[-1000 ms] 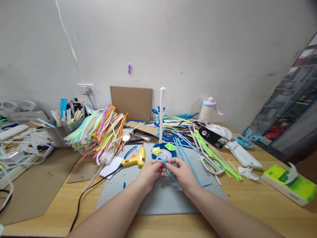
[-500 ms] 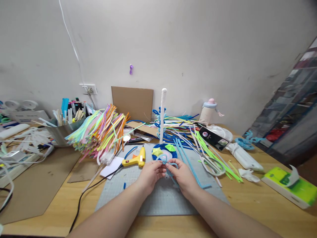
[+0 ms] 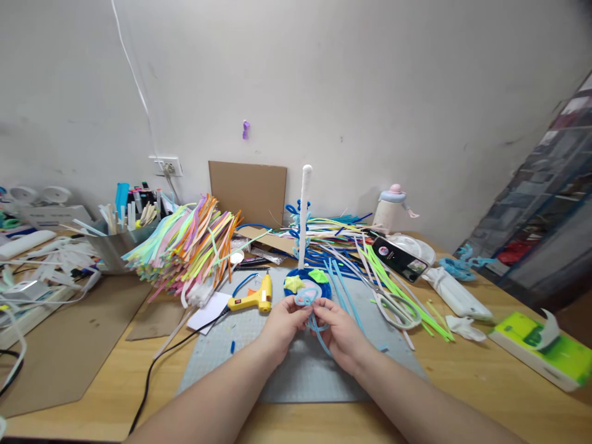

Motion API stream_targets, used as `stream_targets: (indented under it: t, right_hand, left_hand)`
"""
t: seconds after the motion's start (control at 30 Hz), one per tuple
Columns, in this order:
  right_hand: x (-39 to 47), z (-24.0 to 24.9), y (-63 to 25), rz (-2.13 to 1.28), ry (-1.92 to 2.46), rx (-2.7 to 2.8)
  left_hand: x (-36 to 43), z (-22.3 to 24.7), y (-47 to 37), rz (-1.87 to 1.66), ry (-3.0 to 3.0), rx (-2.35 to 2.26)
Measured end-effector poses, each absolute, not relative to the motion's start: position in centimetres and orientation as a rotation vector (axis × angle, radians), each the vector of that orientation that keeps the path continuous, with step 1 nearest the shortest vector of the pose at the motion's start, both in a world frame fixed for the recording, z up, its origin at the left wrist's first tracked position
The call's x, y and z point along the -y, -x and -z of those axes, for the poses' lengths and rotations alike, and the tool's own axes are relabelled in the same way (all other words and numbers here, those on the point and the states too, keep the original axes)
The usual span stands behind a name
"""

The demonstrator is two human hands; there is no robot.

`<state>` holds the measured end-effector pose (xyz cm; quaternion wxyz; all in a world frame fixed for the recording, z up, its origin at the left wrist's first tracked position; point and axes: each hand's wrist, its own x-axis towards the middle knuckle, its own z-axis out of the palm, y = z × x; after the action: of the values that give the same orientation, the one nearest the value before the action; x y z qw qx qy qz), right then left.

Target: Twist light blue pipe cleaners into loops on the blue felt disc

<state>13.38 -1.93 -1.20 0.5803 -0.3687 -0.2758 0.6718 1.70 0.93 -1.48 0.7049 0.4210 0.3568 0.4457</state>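
Between my two hands is a light blue pipe cleaner (image 3: 318,336), bent into loops at the top with its tail hanging down. My left hand (image 3: 285,327) pinches the looped part from the left. My right hand (image 3: 341,333) grips it from the other side, fingertips almost meeting the left ones. Just behind them lies a round dark blue base (image 3: 326,290) carrying a yellow star (image 3: 294,283), a green star (image 3: 318,276) and a pale pink centre, partly hidden by the loops. A white post (image 3: 303,216) with curled blue pieces rises behind the base.
A yellow glue gun (image 3: 253,301) lies on the grey cutting mat (image 3: 208,364), left of my hands. Scissors (image 3: 400,310), straight light blue pipe cleaners (image 3: 346,293) and a phone (image 3: 400,259) lie to the right. A large pipe cleaner bundle (image 3: 189,246) stands back left.
The light blue loops have become smaller and closer together between my fingertips. My right hand has turned slightly and its fingers have curled further round the hanging tail.
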Motion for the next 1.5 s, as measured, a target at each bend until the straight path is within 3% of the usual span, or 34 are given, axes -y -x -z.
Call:
stream_targets:
  t: [0.17,0.3,0.5,0.6,0.8,1.03,1.33,1.5]
  right_hand:
    - [2.2,0.7,-13.3,-1.59,0.825,0.691]
    - [2.3,0.5,-13.8,-1.566,1.069,0.915]
    - [2.6,0.0,-14.9,-1.15,1.235,1.524]
    - [3.5,-0.5,-14.9,-1.202,1.153,1.643]
    - [4.6,-1.2,-13.8,-1.795,0.931,1.504]
    - [3.6,-0.3,-13.9,-1.101,1.127,1.5]
    - [1.8,0.0,-14.8,-1.381,1.085,1.097]
    - [1.6,-0.5,-15.6,-1.485,1.023,1.18]
  left_hand:
    - [-1.3,2.0,-1.6,-0.962,-0.956,-0.77]
    - [-1.9,1.8,-1.3,-1.031,-0.936,-0.844]
    - [-3.5,1.1,0.1,-1.273,-0.921,-1.058]
    - [-4.0,1.1,0.6,-1.343,-0.887,-1.079]
    - [-4.0,1.1,0.6,-1.294,-0.772,-0.984]
    - [-4.1,1.4,0.6,-1.193,-0.587,-0.902]
    - [-2.2,0.8,-0.5,-1.028,-1.01,-0.798]
    - [-1.3,0.3,-0.8,-0.913,-1.089,-0.787]
